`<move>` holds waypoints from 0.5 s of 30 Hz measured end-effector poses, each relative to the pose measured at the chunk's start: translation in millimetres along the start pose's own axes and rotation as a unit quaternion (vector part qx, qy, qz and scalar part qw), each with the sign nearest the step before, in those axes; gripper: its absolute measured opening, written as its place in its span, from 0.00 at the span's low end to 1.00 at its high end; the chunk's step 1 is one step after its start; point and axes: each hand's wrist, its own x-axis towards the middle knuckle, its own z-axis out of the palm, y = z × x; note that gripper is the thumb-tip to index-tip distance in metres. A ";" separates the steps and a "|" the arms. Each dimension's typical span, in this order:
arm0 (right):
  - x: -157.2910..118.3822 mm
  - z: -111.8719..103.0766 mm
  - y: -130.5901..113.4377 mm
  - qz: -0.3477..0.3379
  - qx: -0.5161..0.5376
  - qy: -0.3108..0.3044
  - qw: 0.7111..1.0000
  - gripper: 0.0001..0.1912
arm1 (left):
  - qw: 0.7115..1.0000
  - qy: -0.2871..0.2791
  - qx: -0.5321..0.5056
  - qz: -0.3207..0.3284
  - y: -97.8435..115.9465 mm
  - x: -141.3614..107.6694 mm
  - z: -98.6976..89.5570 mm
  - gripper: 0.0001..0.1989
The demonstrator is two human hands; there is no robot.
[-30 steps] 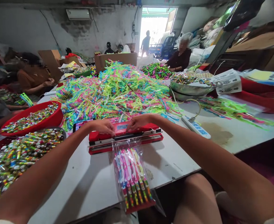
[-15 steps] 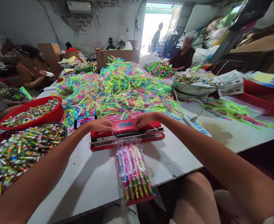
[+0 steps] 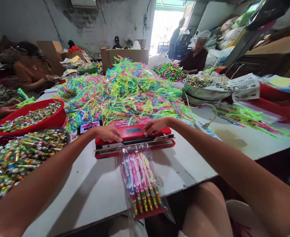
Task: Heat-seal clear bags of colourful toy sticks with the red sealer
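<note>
"Fingers (image 3: pixel 113 132) as our marker, what containers do we have around us?"

"Left of them, a red basin (image 3: pixel 64 116) heaped with small white-capped tubes (image 3: pixel 31 115). Nearer us on that side, a metal bowl (image 3: pixel 68 135) is piled with more capped tubes (image 3: pixel 26 154) in many colours. Off to the right and farther away, a wide silver bowl (image 3: pixel 206 94) holds small colourful pieces (image 3: pixel 199 82). Between our hands and our body lies a clear bag (image 3: pixel 142 181), with a row of beaded sticks (image 3: pixel 147 201) topped by pink, blue and yellow strips."

"Where does that bag meet our fingers?"

"Its upper end reaches the front of the red device (image 3: pixel 132 135), just below and between them. Our left hand (image 3: pixel 107 132) and right hand (image 3: pixel 155 126) rest on that device, fingers curled; whether they grip anything, we cannot tell."

"And the surface, the room?"

"We have a white desk (image 3: pixel 98 177). Beyond our fingers rises a heap of neon strips (image 3: pixel 135 82); a phone (image 3: pixel 89 126) sits left of our left hand, a power strip (image 3: pixel 207 132) right of our right. Farther back, a bright doorway (image 3: pixel 164 33)."

"Edges?"

"The desk's near edge runs on our side of the fingers, and the bag's lower end juts past it. Open room lies either side of the bag; beyond the device, the heap crowds close."
</note>
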 end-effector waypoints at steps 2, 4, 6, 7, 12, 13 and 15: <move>0.4 -0.4 5.8 -0.041 0.004 -0.017 0.999 0.13 | 0.999 -0.027 0.023 -0.003 -1.9 3.4 -3.2 0.20; 4.8 -3.4 10.2 -0.079 -0.040 -0.065 0.994 0.18 | 0.996 -0.053 0.070 -0.004 -3.6 7.1 -7.0 0.25; 12.4 -8.2 11.8 -0.083 -0.096 -0.101 0.987 0.25 | 0.991 -0.069 0.113 -0.008 -4.8 9.9 -10.2 0.29; 16.6 -10.7 11.7 -0.079 -0.116 -0.112 0.984 0.27 | 0.989 -0.071 0.127 -0.010 -5.4 10.7 -11.4 0.31; 25.1 -16.9 13.3 -0.073 -0.104 -0.149 0.981 0.28 | 0.985 -0.063 0.160 0.011 -7.7 10.8 -13.4 0.35; 23.0 -16.2 15.4 -0.081 -0.082 -0.138 0.984 0.27 | 0.984 -0.056 0.166 0.025 -7.8 10.8 -12.7 0.35; 16.4 -13.4 20.6 -0.105 -0.042 -0.096 0.989 0.27 | 0.982 -0.034 0.178 0.052 -7.3 10.8 -10.2 0.37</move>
